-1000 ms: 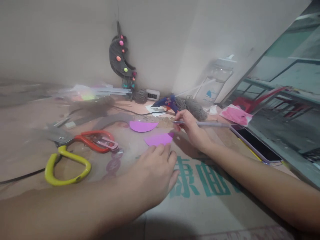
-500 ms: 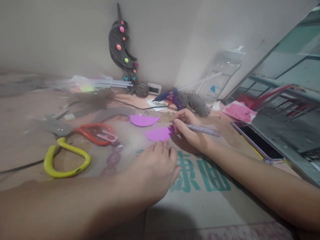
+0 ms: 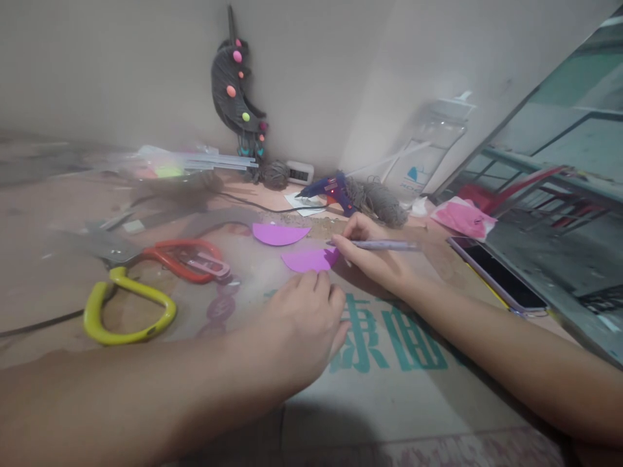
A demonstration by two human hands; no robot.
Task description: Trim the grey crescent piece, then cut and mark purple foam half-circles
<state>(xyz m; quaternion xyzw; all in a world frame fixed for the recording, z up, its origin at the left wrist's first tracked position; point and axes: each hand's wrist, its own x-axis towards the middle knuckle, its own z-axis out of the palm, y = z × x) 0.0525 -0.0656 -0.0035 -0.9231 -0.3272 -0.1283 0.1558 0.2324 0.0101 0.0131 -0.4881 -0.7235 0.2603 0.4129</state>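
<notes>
My right hand is closed around a slim pale pen, whose tip is at the right end of a purple half-circle of paper. With fingers curled together, my left hand presses on the near edge of this paper and holds it down; its fingertips are partly hidden. A second purple half-circle lies just beyond, touched by neither hand. Both pieces rest on a cardboard sheet printed with green characters.
Scissors with red and yellow handles lie at left. Behind are a blue glue gun with a lit red light, grey yarn, a clear bottle and a yarn-wrapped moon against the wall. A phone lies right.
The pen has swung to a flatter angle as my right hand shifted slightly. My left hand stays on the paper, and the half-circles have barely moved.
</notes>
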